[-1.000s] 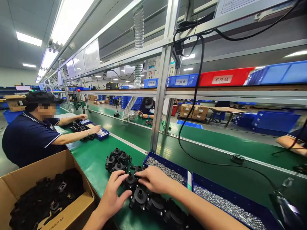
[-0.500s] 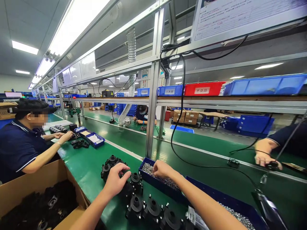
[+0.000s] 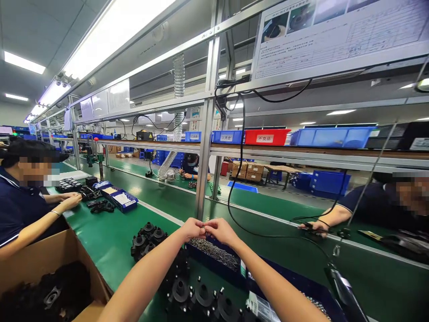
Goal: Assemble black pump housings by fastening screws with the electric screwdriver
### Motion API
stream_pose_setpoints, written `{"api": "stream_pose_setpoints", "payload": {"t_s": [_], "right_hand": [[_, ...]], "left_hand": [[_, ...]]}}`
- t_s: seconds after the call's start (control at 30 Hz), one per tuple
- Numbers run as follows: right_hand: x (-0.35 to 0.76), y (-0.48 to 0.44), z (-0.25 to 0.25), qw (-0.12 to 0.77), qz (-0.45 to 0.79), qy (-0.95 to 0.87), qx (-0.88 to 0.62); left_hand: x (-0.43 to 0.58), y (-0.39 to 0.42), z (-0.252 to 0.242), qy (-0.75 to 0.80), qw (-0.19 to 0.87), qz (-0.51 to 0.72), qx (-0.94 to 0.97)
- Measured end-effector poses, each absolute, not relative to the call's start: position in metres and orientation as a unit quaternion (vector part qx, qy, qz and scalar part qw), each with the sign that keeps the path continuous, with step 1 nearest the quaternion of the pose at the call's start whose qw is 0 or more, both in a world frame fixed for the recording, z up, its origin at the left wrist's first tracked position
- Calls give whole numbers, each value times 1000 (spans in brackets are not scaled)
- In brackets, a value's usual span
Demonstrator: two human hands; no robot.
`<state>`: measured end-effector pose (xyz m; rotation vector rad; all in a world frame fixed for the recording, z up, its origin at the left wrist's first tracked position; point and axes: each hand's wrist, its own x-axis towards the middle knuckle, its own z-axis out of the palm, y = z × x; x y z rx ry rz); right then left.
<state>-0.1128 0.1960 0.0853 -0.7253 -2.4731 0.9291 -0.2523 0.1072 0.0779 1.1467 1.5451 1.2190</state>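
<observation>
My left hand point(image 3: 193, 230) and my right hand point(image 3: 220, 230) meet fingertip to fingertip above a blue bin of screws point(image 3: 214, 254). Both are closed in a pinch; whatever sits between the fingers is too small to make out. Black round housings point(image 3: 180, 290) with raised central necks stand in a row in front of my forearms, small screws sticking up at their corners. More black housings point(image 3: 147, 237) are grouped left of my left forearm, which partly covers them.
A cardboard box point(image 3: 40, 264) of black parts stands at lower left. A power screwdriver point(image 3: 346, 290) hangs at lower right, near a second blue bin point(image 3: 288, 277). A metal post point(image 3: 203, 179) rises behind my hands. Co-workers sit at left and across the bench.
My left hand has moved from over the black housings to the right, meeting my right hand above the screw bin. My right hand has lifted out of the screws. The view has shifted.
</observation>
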Motion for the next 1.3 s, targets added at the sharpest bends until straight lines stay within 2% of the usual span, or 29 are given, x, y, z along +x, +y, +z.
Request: {"api": "stream_pose_setpoints", "payload": {"t_s": [0.4,0.77,0.9,1.03,1.17,1.3], "right_hand": [[-105,213,80,231,307,-861,-332],[-107,186,90,249,260,-879,-313],[-121,165,93,257,274,-891,-255],[-160,129,93,227,287,-913,-179],[-208,93,89,170,265,-942,-113],[-235,78,85,131,222,-961,-96]], "left_hand": [[-262,126,75,652,412,519,368],[-269,113,81,630,381,538,411],[-297,75,92,607,350,574,424],[-341,7,94,592,278,639,404],[-366,-61,76,597,211,687,358],[-363,-107,53,603,197,698,332]]}}
